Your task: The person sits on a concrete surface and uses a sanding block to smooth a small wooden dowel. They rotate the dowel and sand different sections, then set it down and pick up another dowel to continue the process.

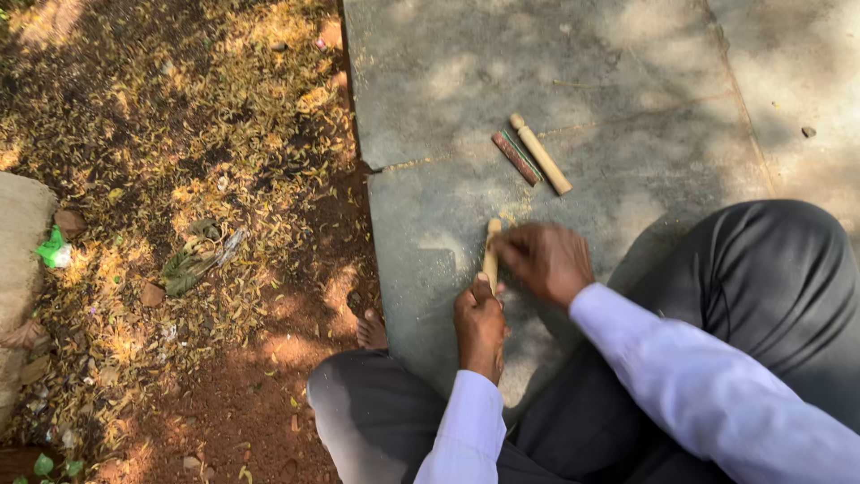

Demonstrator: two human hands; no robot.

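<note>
Grey stone slab (555, 81), centre frame: left hand (480, 327) clenched around a pale wooden stick (491, 254), right hand (546, 262) pinching its top; sawdust (448, 255) beside suggests shaping partly done; finished-looking peg (541, 154) above.

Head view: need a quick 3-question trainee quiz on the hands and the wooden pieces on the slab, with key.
1. True or false: the left hand grips the lower end of the pale wooden stick standing on the grey stone slab.
2. Which lies beside the loose pale wooden peg? A) a slim reddish-brown stick with a green strip B) a metal spoon C) a glass bottle
3. Fill in: the right hand works at the stick's ____ end.

Key: 1 true; 2 A; 3 upper.
</note>
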